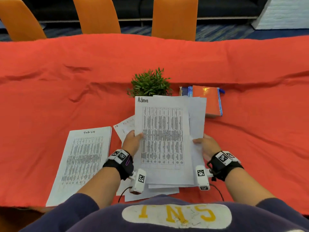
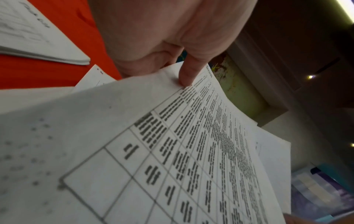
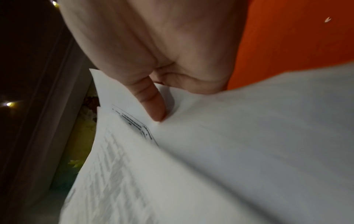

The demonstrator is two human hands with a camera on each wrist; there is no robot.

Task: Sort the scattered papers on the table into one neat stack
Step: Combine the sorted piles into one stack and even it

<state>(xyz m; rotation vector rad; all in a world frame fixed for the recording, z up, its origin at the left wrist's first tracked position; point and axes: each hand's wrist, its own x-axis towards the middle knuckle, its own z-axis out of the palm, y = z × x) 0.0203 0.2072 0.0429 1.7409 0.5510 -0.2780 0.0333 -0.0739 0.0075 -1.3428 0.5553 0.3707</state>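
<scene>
I hold a loose bundle of white printed sheets (image 1: 163, 139) above the red tablecloth, its top page headed "Admin". My left hand (image 1: 133, 139) pinches the bundle's left edge (image 2: 145, 136), thumb on top. At the right edge my right hand (image 1: 204, 144) pinches the sheets (image 3: 229, 151), thumb pressed on the page. A squared stack headed "Task list" (image 1: 83, 162) lies flat to the left. One small handwritten sheet (image 1: 124, 129) lies behind my left hand. More sheets (image 1: 150, 191) lie under the bundle near the table's front edge.
A small green potted plant (image 1: 149, 83) stands just beyond the bundle. An orange notebook with a blue pen (image 1: 207, 100) lies at the right of it. The red cloth (image 1: 66, 81) covers the whole table. Orange chairs (image 1: 173, 17) line the far side.
</scene>
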